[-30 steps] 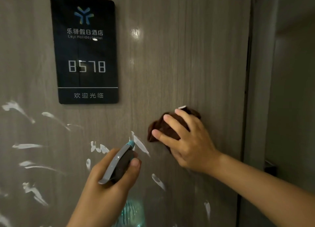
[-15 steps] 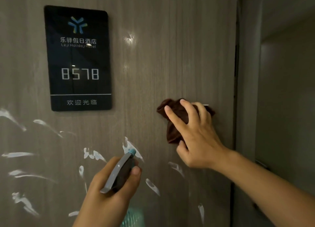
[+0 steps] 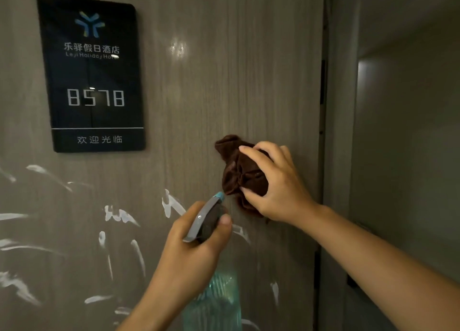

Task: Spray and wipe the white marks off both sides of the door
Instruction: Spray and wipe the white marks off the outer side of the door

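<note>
A grey wood-grain door (image 3: 224, 81) fills the view, smeared with several white marks (image 3: 171, 203) across its lower left half. My right hand (image 3: 276, 188) grips a bunched brown cloth (image 3: 239, 171) and presses it against the door near its right edge. My left hand (image 3: 194, 251) holds a spray bottle (image 3: 206, 221) with a grey head and a teal nozzle pointing at the door just below the cloth. The bottle's translucent teal body (image 3: 219, 296) hangs below my hand.
A black room-number sign (image 3: 92, 74) reading 8578 is fixed to the door's upper left. The door's edge (image 3: 321, 131) and the pale frame (image 3: 341, 131) run down the right side, with a dim wall beyond.
The cloth in my right hand swept right and up, then slid back down along the door. My left hand kept the spray bottle in nearly the same place.
</note>
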Demonstrator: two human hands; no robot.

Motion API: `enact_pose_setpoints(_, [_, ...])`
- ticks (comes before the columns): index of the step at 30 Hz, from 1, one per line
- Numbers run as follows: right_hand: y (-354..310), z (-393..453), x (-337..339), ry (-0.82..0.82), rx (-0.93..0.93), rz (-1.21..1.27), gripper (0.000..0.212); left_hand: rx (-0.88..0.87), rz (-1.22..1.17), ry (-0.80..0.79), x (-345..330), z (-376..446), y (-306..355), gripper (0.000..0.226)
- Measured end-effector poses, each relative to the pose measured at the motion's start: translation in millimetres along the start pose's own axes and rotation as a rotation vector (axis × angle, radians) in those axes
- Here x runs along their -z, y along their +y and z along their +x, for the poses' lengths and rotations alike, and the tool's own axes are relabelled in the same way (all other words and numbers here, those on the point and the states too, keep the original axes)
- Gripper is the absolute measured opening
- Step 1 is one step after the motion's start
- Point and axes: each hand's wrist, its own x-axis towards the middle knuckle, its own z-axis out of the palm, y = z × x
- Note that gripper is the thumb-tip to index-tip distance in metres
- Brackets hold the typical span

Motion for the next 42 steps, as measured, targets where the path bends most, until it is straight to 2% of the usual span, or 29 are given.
enact_pose_setpoints(5, [-15, -1, 9, -0.019, -0.237, 0.287, 0.085, -0.09, -0.062, 0.048, -18, 13, 8, 0.011])
enact_pose_setpoints(10, [-31, -3, 22, 0.097, -0.086, 0.337, 0.074, -0.12, -0.179, 0.12, -23, 15, 8, 0.006])
enact_pose_setpoints(13, [-36, -6, 32, 0.033, -0.175, 0.581, 0.071, -0.041, -0.292, 0.122, -23, 12, 9, 0.007])
enact_pose_setpoints(18, [-45, -14, 34, 0.064, -0.223, 0.792, 0.041, 0.052, -0.446, 0.065, -30, 7, 14, 0.021])
enact_pose_setpoints(24, [-40, -26, 41, -0.05, -0.279, 0.937, 0.057, 0.06, -0.443, 0.104, -35, 8, 12, 0.017])
enact_pose_setpoints(28, [-38, -36, 42, -0.014, -0.299, 0.932, 0.06, 0.065, -0.438, 0.107, -38, 9, 16, 0.016])
enact_pose_setpoints(33, [-38, -44, 35, 0.091, -0.242, 0.575, 0.053, 0.076, -0.432, 0.103, -46, 10, 17, 0.013])
enact_pose_setpoints(38, [-41, -46, 40, 0.045, -0.144, 0.657, 0.05, 0.067, -0.396, 0.072, -54, 11, 17, 0.015])
enact_pose_setpoints(42, [-29, -47, 41, 0.206, -0.134, 0.443, 0.042, -0.015, -0.276, 0.089, -52, 13, 8, 0.009])
